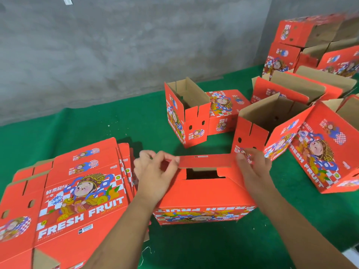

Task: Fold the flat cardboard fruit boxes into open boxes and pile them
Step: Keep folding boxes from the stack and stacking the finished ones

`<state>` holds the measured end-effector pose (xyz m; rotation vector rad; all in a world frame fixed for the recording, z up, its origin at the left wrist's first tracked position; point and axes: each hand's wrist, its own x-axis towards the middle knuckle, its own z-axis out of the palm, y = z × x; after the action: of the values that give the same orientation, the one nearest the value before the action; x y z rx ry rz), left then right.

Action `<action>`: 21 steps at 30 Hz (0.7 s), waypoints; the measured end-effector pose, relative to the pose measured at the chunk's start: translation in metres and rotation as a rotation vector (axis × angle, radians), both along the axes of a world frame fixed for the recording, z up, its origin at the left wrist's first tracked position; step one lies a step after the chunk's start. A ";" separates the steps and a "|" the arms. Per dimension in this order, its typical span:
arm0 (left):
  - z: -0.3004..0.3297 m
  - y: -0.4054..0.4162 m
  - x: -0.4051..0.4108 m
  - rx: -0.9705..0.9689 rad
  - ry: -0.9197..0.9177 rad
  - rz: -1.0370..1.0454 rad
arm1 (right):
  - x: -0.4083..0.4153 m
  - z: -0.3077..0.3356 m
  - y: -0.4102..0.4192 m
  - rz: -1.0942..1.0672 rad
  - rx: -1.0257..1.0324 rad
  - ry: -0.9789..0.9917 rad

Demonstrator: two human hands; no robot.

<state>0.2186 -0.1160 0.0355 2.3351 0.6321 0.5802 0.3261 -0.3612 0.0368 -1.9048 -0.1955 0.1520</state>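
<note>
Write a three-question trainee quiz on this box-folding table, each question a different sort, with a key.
1. True or false: the stack of flat red printed cardboard blanks lies on the green cloth-covered table on the person's right side.
2. Multiple choice: both the left hand and the right hand hold which part of the red cardboard box being folded? A) its long red top flap B) its printed front wall C) its base
3. Fill in: the upright folded red box with brown inside beyond the hands has its top ____.

Key: 1 false; 2 A; 3 open
</note>
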 end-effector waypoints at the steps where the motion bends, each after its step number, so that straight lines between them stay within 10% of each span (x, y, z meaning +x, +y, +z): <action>1: -0.002 0.000 -0.003 -0.069 0.065 0.004 | 0.002 0.000 0.001 0.094 -0.103 -0.007; 5: -0.010 -0.005 -0.014 -0.162 0.282 -0.092 | 0.007 -0.006 -0.002 0.433 -0.684 -0.199; 10: -0.007 -0.024 -0.006 -0.034 0.410 0.058 | 0.000 -0.011 0.010 0.223 -0.898 -0.313; 16: 0.004 -0.017 -0.034 -1.317 0.154 0.291 | 0.011 0.012 -0.031 0.157 0.170 0.155; 21: 0.022 -0.028 -0.051 -1.291 -0.025 0.270 | -0.010 0.068 -0.046 0.433 0.507 0.395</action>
<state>0.1676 -0.1445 0.0575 1.0383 0.9364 0.1765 0.3164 -0.4073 0.1050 -1.2765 -0.3394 0.6968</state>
